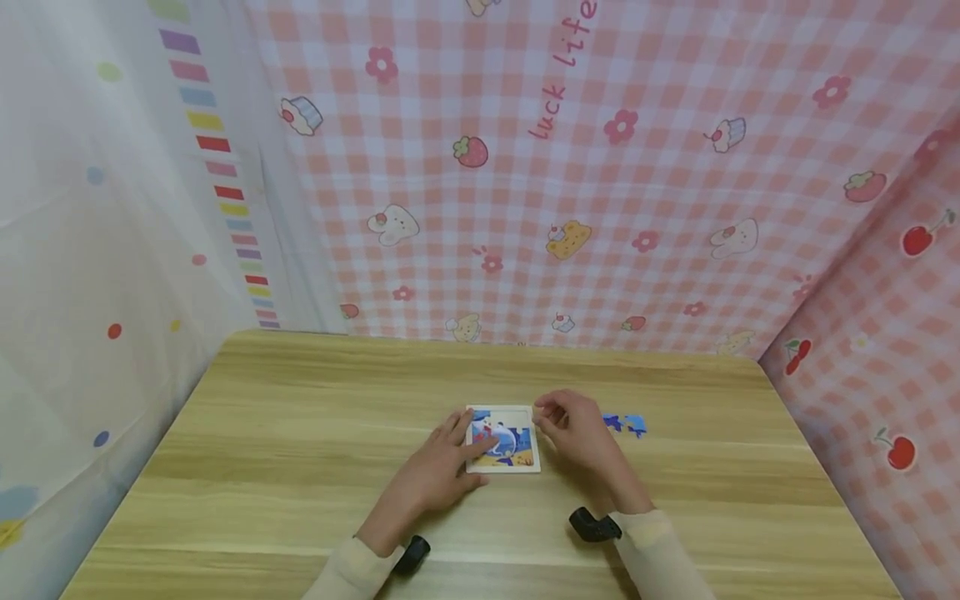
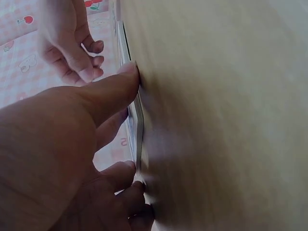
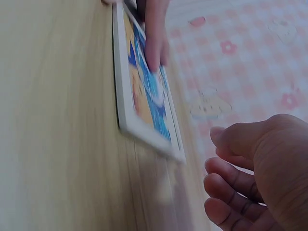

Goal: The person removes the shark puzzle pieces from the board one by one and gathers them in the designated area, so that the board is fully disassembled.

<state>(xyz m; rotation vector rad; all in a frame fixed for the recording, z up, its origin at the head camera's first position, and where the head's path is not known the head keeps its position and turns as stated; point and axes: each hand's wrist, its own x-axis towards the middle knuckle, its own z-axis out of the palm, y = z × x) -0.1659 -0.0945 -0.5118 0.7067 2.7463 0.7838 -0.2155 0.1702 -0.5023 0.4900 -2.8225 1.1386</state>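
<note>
A small jigsaw puzzle in a white frame (image 1: 536, 456) lies on the table, its picture blue, white and yellow. Pale backing shows along the upper part of the puzzle. My left hand (image 1: 438, 468) rests on its left side, with the index finger across the picture and the thumb by the near edge. Just off the upper right corner hovers my right hand (image 1: 576, 425), fingers loosely bent. In the right wrist view, nothing shows between that hand's thumb and fingers (image 3: 226, 175). Blue puzzle pieces (image 1: 636, 424) lie right of this hand, partly hidden behind it.
The wood-grain table (image 1: 300, 425) extends around the puzzle. A pink checked cloth (image 1: 517, 192) hangs behind its far edge, a white dotted cloth (image 1: 105, 250) on the left and another checked cloth (image 1: 862, 383) on the right. Each wrist carries a black device (image 1: 592, 525).
</note>
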